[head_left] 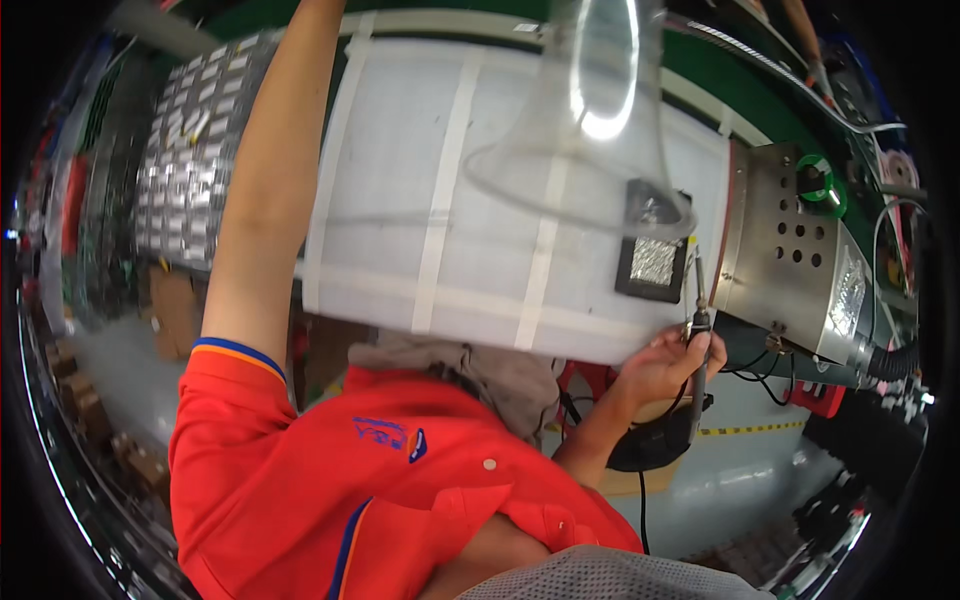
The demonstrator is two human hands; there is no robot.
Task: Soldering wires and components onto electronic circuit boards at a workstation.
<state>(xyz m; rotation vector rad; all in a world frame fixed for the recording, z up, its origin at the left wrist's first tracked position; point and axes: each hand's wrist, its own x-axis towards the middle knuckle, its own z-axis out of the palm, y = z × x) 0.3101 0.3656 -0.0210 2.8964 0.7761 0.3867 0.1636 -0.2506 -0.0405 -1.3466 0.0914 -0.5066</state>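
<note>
Right hand (668, 370) pinching a soldering iron (700, 322) near a black tray (653, 266) — left arm (275, 165) stretched forward, its hand out of sight, grip I can't tell

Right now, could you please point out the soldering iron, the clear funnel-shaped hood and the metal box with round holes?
Soldering iron (700, 321): head view, dark upper end of its handle.
Clear hood (603, 122): head view, shiny wall of its flare.
Metal box (760, 240): head view, its perforated face.

A white worktop (390, 150) (pale strips (450, 170) across it) bears a black tray (648, 292).
</note>
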